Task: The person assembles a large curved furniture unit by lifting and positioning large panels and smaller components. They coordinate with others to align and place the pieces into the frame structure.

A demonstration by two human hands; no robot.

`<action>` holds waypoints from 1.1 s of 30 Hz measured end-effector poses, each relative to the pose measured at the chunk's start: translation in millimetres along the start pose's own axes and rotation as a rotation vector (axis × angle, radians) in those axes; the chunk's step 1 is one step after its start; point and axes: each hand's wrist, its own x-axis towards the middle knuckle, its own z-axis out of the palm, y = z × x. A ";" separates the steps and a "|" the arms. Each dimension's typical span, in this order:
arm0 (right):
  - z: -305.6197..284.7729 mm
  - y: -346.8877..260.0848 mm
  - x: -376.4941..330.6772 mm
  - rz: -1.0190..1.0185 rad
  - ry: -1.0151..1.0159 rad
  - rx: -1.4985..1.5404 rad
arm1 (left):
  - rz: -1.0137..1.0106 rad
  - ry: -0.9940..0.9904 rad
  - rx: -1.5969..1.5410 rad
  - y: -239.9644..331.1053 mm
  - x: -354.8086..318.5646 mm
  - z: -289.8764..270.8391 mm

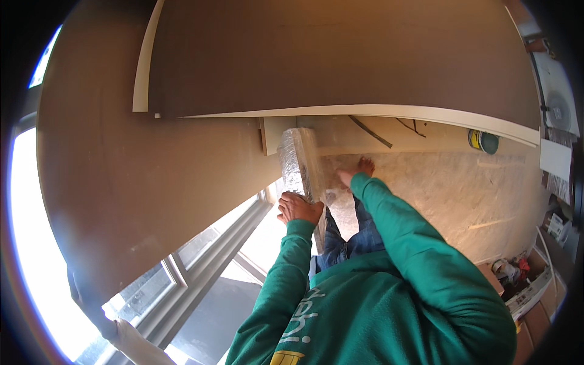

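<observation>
Two hands steady a long panel wrapped in clear plastic film [301,176], standing on end between my feet and the window. My left hand [299,208] clamps its near edge, arm bent; my right hand [345,177] lies flat, fingers apart, on its right face — arm stretched far. I'd keep it upright.

Both hands [322,191] on wrapped panel [299,167]

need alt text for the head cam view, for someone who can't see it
Seen from above, a person in a green sweatshirt grips a long plastic-wrapped bundle with the left hand while the right hand reaches past its far side. A large brown panel fills the upper frame; a bright window lies lower left, and a green can stands on the floor.
</observation>
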 end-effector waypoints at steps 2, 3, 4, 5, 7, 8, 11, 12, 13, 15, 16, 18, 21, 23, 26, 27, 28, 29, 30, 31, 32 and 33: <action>-49.7 -15.6 -24.9 -0.045 0.032 0.045 | -0.061 0.109 -0.121 -3.6 1.9 8.5; -72.3 -16.4 -30.5 -0.077 0.036 0.098 | -0.084 0.161 -0.183 -6.7 5.2 19.1; -92.9 -0.3 -39.4 -0.104 0.021 0.222 | 0.060 0.285 -0.241 -17.7 13.0 38.0; -112.3 12.3 -62.4 -0.186 0.065 0.197 | 0.059 0.319 -0.175 -23.4 15.6 45.1; -151.4 45.4 -94.3 -0.177 0.182 0.138 | -0.051 0.098 -0.256 -16.9 14.0 20.0; -168.7 85.5 -93.6 -0.074 0.250 0.105 | -0.068 0.090 -0.239 -16.0 16.5 17.6; -207.4 192.2 -110.7 0.182 0.314 0.093 | -0.074 0.148 -0.208 -23.4 22.6 24.6; -220.8 224.3 -118.7 0.301 0.281 -0.015 | -0.072 0.135 -0.221 -22.4 20.4 23.7; -230.3 255.0 -127.2 0.403 0.233 -0.309 | -0.072 0.124 -0.239 -20.3 18.6 21.1; -227.5 280.3 -151.2 0.651 0.311 -0.052 | -0.083 0.107 -0.248 -16.8 15.9 18.8; -223.9 267.9 -164.1 0.652 0.327 -0.003 | -0.091 0.098 -0.241 -14.6 16.3 19.4; -216.8 234.6 -192.2 0.612 0.324 0.071 | -0.119 0.146 -0.139 -16.4 15.1 40.5; -208.1 194.3 -170.8 0.403 0.257 0.199 | 0.015 0.246 -0.156 -18.1 17.7 70.1; -199.0 161.2 -150.7 0.213 0.255 0.371 | -0.104 0.085 -0.257 1.1 10.0 41.8; -203.3 115.2 -128.3 -0.087 0.186 0.380 | -0.118 0.100 -0.345 6.2 -3.9 24.3; -205.8 99.3 -129.8 -0.189 0.175 0.361 | -0.111 0.104 -0.345 4.2 -4.3 24.0; -206.3 85.4 -133.6 -0.223 0.184 0.359 | -0.100 0.108 -0.344 -1.2 -1.6 21.9; -206.6 70.2 -143.1 -0.254 0.194 0.359 | -0.089 0.109 -0.341 -5.8 2.1 21.2; -209.6 66.2 -150.3 -0.288 0.210 0.360 | -0.085 0.116 -0.330 -12.6 7.7 16.3; -216.1 82.5 -147.2 -0.290 0.201 0.344 | -0.085 0.044 -0.328 -22.5 8.7 9.4; -224.9 101.5 -141.2 -0.301 0.202 0.337 | -0.043 0.043 -0.294 -31.9 13.6 4.2; -233.8 122.5 -138.2 -0.308 0.203 0.328 | -0.001 0.039 -0.261 -44.3 16.9 2.5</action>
